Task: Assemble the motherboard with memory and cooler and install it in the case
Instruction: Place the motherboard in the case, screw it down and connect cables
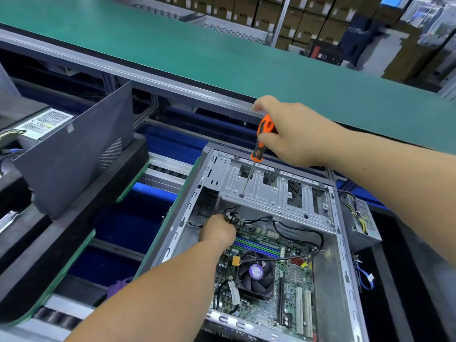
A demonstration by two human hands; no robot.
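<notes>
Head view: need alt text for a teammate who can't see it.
A right hand grips an orange screwdriver, tip down on the drive cage of an open computer case. The left hand reaches to the far corner of the installed motherboard with its cooler fan.

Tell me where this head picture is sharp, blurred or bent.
Head view: sharpest around the motherboard and the screwdriver gripped by the right hand; the left hand near the cables is slightly soft; the stacked boxes at the top are blurred; the green conveyor belt edge bows from wide-angle distortion; light is even, with a mild sheen on the case metal.
</notes>
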